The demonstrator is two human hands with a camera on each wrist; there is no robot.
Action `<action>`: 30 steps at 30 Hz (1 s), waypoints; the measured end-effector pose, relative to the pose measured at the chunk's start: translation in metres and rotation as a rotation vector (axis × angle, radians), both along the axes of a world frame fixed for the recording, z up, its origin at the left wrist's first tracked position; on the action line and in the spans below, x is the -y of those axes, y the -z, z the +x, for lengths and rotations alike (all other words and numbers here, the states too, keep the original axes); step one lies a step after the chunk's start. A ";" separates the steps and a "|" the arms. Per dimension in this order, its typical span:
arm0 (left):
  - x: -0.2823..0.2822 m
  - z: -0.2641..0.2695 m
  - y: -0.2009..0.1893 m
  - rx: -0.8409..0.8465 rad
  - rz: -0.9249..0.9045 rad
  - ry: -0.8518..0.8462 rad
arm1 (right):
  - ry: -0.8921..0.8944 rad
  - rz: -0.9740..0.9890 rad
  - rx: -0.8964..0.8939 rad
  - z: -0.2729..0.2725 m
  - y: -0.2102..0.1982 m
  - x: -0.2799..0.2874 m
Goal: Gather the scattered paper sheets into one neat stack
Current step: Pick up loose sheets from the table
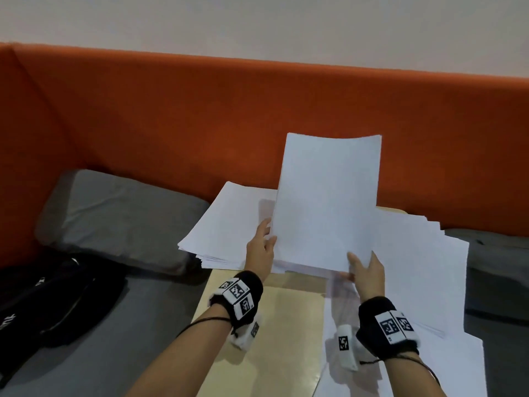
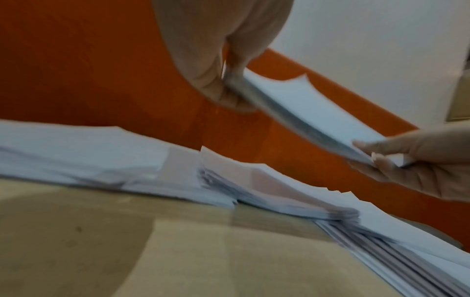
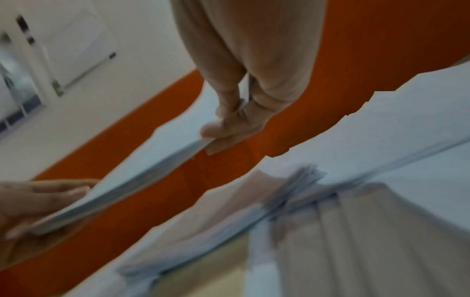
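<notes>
I hold a bundle of white paper sheets (image 1: 326, 202) up off the table, tilted away from me. My left hand (image 1: 262, 245) grips its lower left edge, my right hand (image 1: 366, 270) pinches its lower right corner. The left wrist view shows the bundle (image 2: 318, 114) between thumb and fingers of the left hand (image 2: 223, 84), with the right hand (image 2: 417, 160) at its far end. The right wrist view shows the same bundle (image 3: 152, 160) and the right hand (image 3: 229, 124). Below lie a loose pile of sheets (image 1: 226, 224) at the left and fanned sheets (image 1: 423, 276) at the right.
A small light wooden table (image 1: 269, 333) carries the papers, in front of an orange sofa back (image 1: 200, 116). A grey cushion (image 1: 120, 216) lies at the left, a black bag (image 1: 48, 302) at the near left, and a grey seat (image 1: 498, 270) at the right.
</notes>
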State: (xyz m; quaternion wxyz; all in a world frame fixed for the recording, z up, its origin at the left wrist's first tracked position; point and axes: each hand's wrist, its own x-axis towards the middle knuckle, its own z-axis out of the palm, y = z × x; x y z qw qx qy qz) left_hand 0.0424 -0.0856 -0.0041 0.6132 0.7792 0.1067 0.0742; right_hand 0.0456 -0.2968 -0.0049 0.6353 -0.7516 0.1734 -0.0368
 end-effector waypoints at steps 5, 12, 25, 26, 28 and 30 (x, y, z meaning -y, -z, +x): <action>0.004 0.017 0.043 -0.388 0.131 0.163 | -0.092 -0.311 -0.341 0.016 0.021 0.007; 0.001 0.021 0.051 -0.376 0.132 0.131 | -0.159 -0.418 -0.416 0.032 0.039 0.009; 0.050 -0.006 0.032 -0.249 0.517 0.261 | -0.124 -0.447 -0.320 0.008 0.020 0.023; 0.054 -0.012 0.031 -0.246 0.536 0.278 | -0.123 -0.443 -0.305 0.003 0.017 0.025; 0.062 -0.022 0.031 -0.272 0.552 0.348 | -0.123 -0.434 -0.274 -0.006 0.013 0.028; 0.070 -0.031 0.033 -0.322 0.552 0.438 | -0.115 -0.436 -0.259 -0.013 0.011 0.034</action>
